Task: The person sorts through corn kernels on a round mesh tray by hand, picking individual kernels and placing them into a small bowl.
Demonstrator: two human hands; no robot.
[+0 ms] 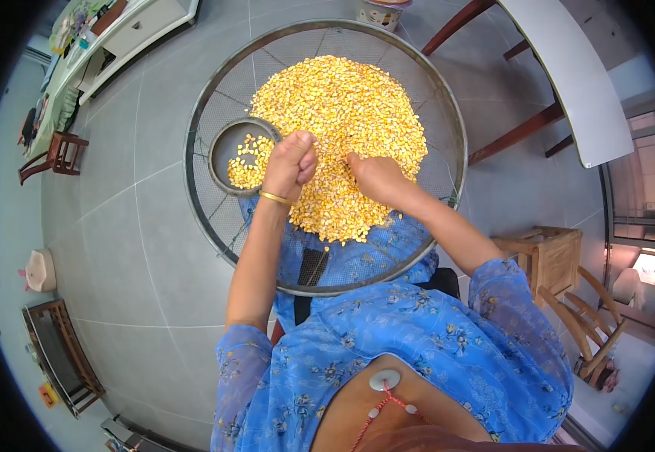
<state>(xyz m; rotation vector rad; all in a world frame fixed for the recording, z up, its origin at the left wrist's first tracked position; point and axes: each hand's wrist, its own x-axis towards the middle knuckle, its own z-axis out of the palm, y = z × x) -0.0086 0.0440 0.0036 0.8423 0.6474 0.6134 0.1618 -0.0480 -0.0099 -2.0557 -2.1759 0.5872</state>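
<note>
A large round mesh sieve rests over my lap, with a heap of yellow corn kernels spread across it. Inside its left part stands a small round bowl holding some kernels. My left hand is closed in a fist above the heap, just right of the bowl; whatever it holds is hidden. My right hand is over the middle of the heap with its fingers curled in at the kernels. What those fingers grip is too small to make out.
A white table with dark red legs stands at the upper right. Wooden chairs are at the right. A white cabinet is at the upper left, near a small wooden stool. A pot stands beyond the sieve.
</note>
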